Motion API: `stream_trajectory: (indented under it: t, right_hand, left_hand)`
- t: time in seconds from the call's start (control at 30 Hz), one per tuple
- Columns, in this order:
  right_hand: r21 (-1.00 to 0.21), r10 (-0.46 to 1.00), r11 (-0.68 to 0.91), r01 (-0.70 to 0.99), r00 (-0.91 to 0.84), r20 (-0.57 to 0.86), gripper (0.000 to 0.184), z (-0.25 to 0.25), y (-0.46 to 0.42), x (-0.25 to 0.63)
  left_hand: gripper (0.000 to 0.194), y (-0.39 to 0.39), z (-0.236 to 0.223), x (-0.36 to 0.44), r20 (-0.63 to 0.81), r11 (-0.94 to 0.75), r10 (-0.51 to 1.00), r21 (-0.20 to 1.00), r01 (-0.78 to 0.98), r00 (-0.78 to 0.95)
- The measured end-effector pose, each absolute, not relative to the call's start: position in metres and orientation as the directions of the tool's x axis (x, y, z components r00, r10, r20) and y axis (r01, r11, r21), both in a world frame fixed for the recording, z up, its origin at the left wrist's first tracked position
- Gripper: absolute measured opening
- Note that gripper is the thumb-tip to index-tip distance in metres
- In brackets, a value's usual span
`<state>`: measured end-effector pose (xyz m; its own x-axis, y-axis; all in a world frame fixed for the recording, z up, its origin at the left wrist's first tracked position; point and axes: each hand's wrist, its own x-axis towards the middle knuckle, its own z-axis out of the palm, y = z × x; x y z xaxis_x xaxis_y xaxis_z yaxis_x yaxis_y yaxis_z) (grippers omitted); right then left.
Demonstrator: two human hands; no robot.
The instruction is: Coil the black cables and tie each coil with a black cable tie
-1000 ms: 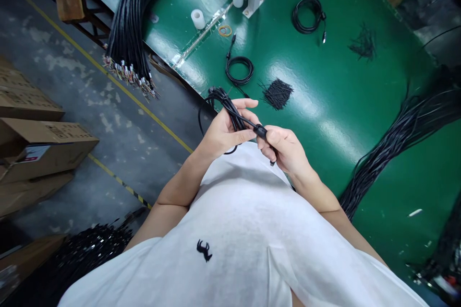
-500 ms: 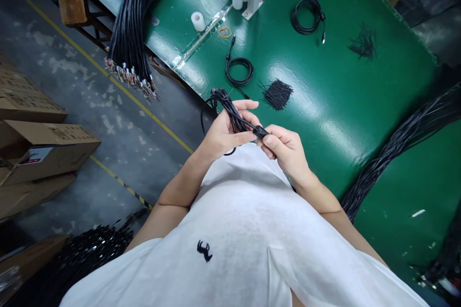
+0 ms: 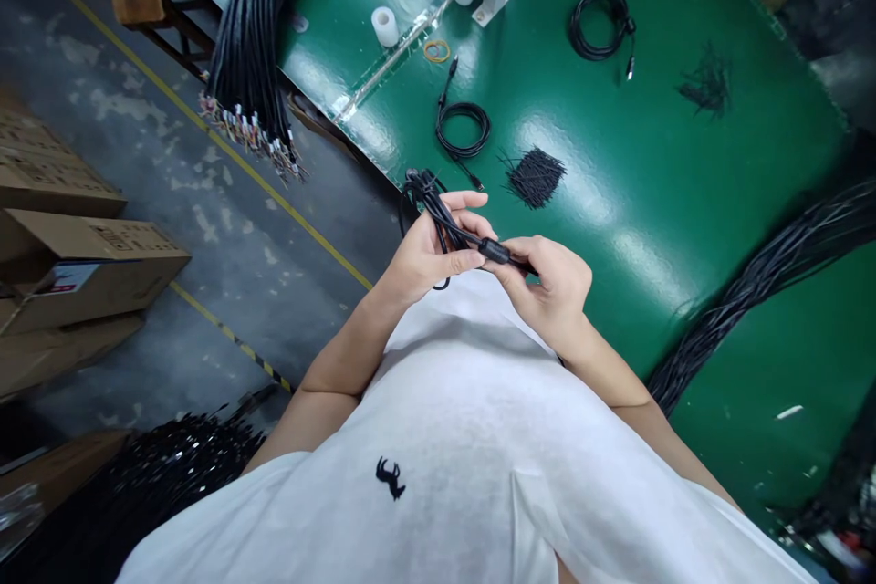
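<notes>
Left grip [image 3: 438, 246] is clasping the bundled black cable [image 3: 436, 206], I'm guessing to keep its loops together; right grip [image 3: 546, 278] is pinching it by the bulge [image 3: 494, 251]. Short strands [image 3: 536, 176] are lying beyond both.

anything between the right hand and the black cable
Nothing visible: the right hand touches the black cable directly, next to its thick cylinder. The left hand holds the coiled part, also with nothing visible between.

Black cable [image 3: 494, 250], green tabletop [image 3: 609, 155], white shirt [image 3: 465, 401] (with one black motif [image 3: 391, 478]), yellow floor line [image 3: 287, 203], partly black-striped.
</notes>
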<state>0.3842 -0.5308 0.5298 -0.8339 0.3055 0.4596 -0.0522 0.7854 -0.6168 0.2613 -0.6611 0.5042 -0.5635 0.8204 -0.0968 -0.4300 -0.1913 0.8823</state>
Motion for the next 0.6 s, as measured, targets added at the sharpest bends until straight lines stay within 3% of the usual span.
stream_trajectory:
  t: [0.3,0.6]
  right_hand:
    - [-0.490,0.261,0.871,-0.025,-0.823,0.505,0.012,0.528,-0.532,0.376]
    - [-0.605,0.301,0.795,-0.042,-0.838,0.454,0.012,0.533,-0.530,0.367]
  left_hand:
    - [0.061,-0.658,0.507,0.256,-0.113,-0.229,0.806,0.846,-0.481,-0.581]
    - [0.060,-0.656,0.505,0.250,-0.175,-0.206,0.816,0.803,-0.560,-0.551]
